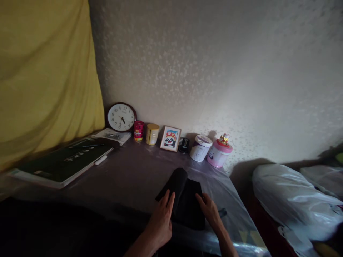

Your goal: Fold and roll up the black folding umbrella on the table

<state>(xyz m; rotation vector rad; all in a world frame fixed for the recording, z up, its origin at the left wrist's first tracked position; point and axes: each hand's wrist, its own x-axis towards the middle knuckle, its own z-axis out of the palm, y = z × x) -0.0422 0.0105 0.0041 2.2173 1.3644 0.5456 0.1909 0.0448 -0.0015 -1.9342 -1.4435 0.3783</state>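
Observation:
A black, soft-looking sheet [190,203] lies on the table near its front edge. Its left part is folded over into a curved flap. On that flap rest the stretched fingers of my left hand [163,217], slightly apart; its thumb is hidden. My right hand [209,210] grips the sheet's right edge, thumb and fingers closed on it. Just right of that hand lies a small dark object [222,213], too dim to name.
Along the wall stand a clock [122,117], a red can [138,130], a yellow-lidded tin [152,134], a panda picture frame [170,138] and two tubs [200,148]. A large dark green book [66,159] lies left. Plastic bags [289,192] sit beyond the table's right edge.

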